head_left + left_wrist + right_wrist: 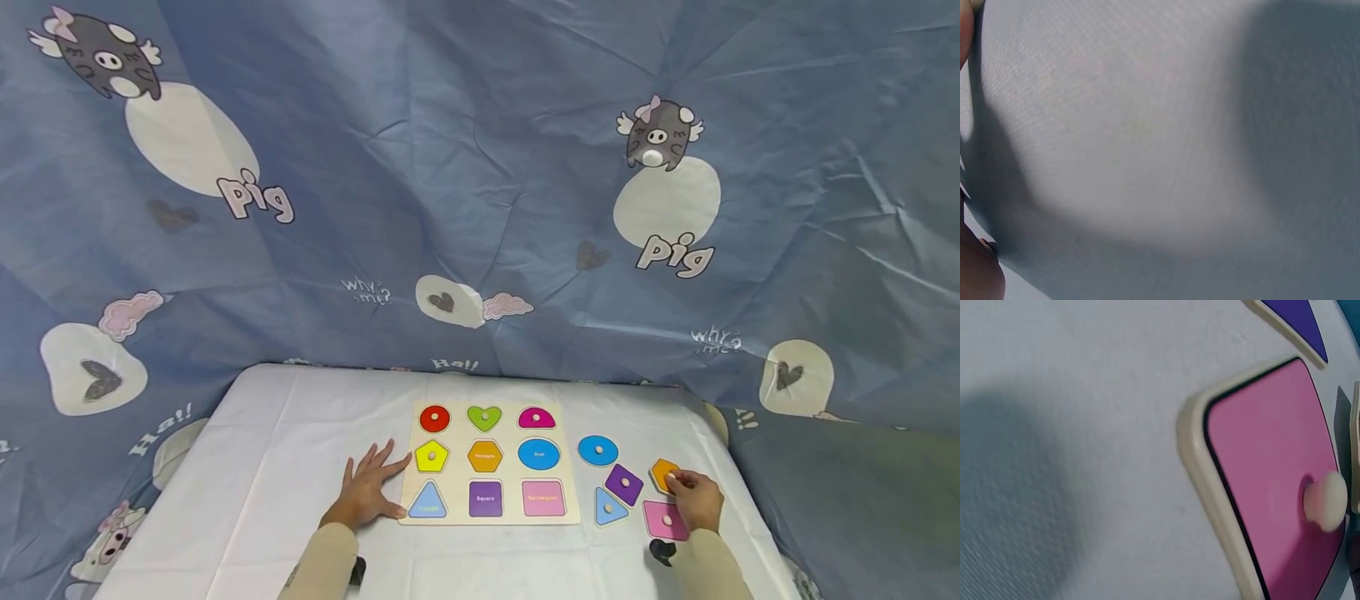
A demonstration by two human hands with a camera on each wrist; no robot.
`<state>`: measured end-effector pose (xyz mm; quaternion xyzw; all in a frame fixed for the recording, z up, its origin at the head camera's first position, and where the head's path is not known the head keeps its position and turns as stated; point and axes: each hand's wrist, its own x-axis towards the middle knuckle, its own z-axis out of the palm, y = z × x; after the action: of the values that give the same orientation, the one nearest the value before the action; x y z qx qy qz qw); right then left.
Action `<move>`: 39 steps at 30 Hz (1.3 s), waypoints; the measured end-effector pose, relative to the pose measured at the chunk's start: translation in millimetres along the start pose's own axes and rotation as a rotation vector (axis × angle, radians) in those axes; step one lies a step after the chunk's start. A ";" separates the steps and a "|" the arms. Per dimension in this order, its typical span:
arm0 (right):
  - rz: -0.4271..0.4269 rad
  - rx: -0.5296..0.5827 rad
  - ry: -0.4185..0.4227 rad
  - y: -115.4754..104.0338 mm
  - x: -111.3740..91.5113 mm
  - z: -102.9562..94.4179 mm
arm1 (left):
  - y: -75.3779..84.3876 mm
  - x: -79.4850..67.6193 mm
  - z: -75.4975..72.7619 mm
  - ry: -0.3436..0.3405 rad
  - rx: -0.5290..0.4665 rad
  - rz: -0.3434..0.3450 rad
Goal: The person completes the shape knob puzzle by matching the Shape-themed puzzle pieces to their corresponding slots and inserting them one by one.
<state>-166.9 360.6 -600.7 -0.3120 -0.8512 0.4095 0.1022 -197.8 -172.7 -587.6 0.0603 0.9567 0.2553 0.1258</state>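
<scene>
The wooden shape puzzle board (pixel 458 502) lies on the white-covered table. My left hand (pixel 365 492) rests at its left edge, fingers spread, thumb by the lower left corner. With thumb and fingers my right hand (pixel 697 497) pinches the knob of an orange hexagon piece (pixel 661 472) to the right of the board. Just below that hand lies a pink rectangle piece (pixel 662 520), its pale knob up; it fills much of the right wrist view. Near it are a purple square piece (pixel 621 482), a light blue triangle piece (pixel 606 502) and a blue oval piece (pixel 592 448).
In the board sit a red circle (pixel 429 422), a green heart (pixel 480 421), a magenta half circle (pixel 528 421) and a yellow pentagon (pixel 427 463). Printed recesses, such as the hexagon recess (pixel 485 465), show no knobs. A blue patterned cloth (pixel 465 208) hangs behind the table.
</scene>
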 end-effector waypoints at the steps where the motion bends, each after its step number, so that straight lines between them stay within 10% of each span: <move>1: -0.002 0.000 -0.006 -1.7 0.1 0.7 | 0.0 0.1 -0.3 0.001 -0.003 0.000; 39: -0.420 -0.017 -0.187 -70.1 -27.9 61.5 | 2.3 -0.3 -1.0 -0.004 0.010 0.010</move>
<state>-202.8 271.5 -584.7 -0.0896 -0.9066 0.3991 0.1034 -197.7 -171.3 -585.5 0.0662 0.9574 0.2512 0.1262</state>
